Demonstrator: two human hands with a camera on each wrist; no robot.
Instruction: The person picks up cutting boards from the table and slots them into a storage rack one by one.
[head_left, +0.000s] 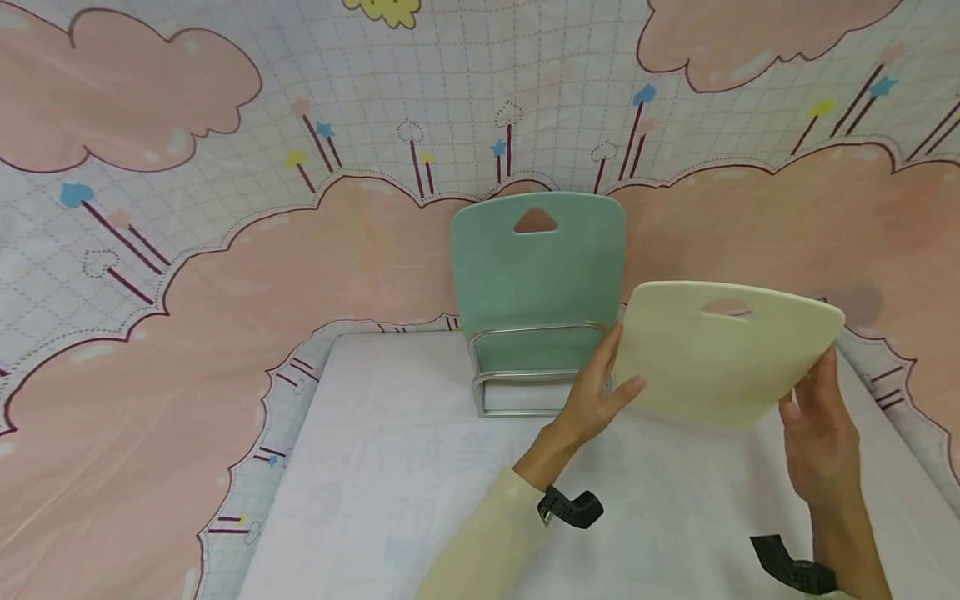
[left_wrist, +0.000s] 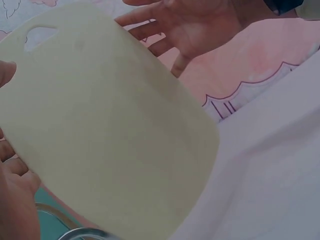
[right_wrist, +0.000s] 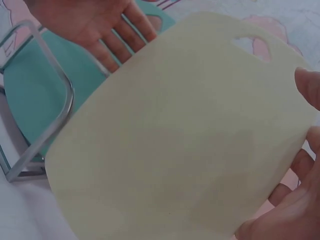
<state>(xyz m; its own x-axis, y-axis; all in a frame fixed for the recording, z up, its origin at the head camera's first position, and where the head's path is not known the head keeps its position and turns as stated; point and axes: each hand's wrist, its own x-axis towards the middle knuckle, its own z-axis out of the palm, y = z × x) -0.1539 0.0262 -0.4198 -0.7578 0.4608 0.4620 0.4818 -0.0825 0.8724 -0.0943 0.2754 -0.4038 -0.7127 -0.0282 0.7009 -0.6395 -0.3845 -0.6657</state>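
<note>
A pale yellow cutting board (head_left: pixel 720 358) with a handle slot is held between both hands, its face tilted up. My left hand (head_left: pixel 588 400) holds its left edge, thumb toward the front; in the right wrist view those fingers (right_wrist: pixel 117 42) reach the board's edge. On the opposite edge, my right hand (head_left: pixel 825 442) holds it, thumb in front and fingers partly hidden behind. Just left of the yellow board, a green cutting board (head_left: pixel 536 275) stands upright in a metal wire rack (head_left: pixel 517 412).
A white table surface (head_left: pixel 390 500) lies under the rack and the hands. Behind it hangs a cloth backdrop (head_left: pixel 360 250) printed with pink clouds. Black straps (head_left: pixel 570 508) are worn on the wrists.
</note>
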